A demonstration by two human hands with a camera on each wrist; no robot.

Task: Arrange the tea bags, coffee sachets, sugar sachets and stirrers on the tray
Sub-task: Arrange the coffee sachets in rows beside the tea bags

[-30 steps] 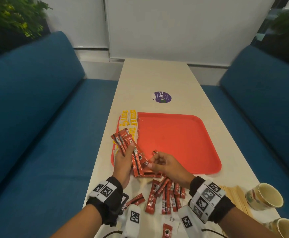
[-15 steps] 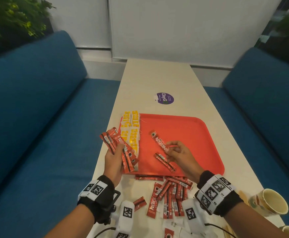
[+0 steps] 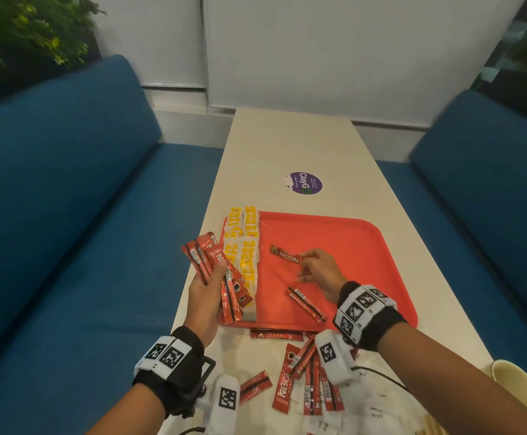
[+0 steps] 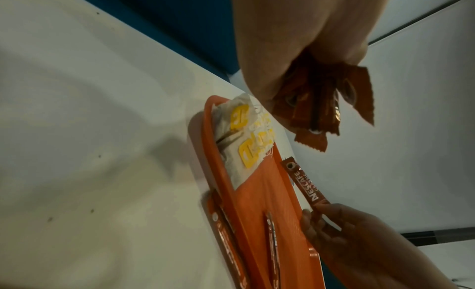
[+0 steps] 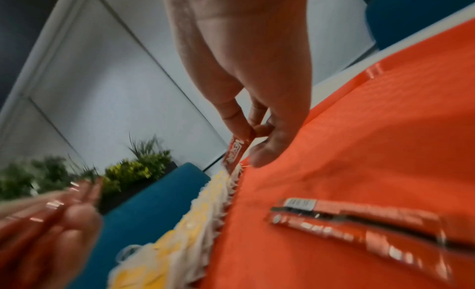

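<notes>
Coffee-sachet laying in hand: a sachet (image 3: 285, 254) is pinched by the right hand (image 3: 317, 271) over the tray (image 3: 362, 246); a bundle (image 3: 215, 271) is gripped by the left hand (image 3: 204, 293). Next, judged: setting it down beside the right hand's laid sachet (image 3: 306, 304)

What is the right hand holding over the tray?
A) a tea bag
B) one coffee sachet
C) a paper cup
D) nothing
B: the right hand pinches one end of a single red coffee sachet above the tray.
</notes>
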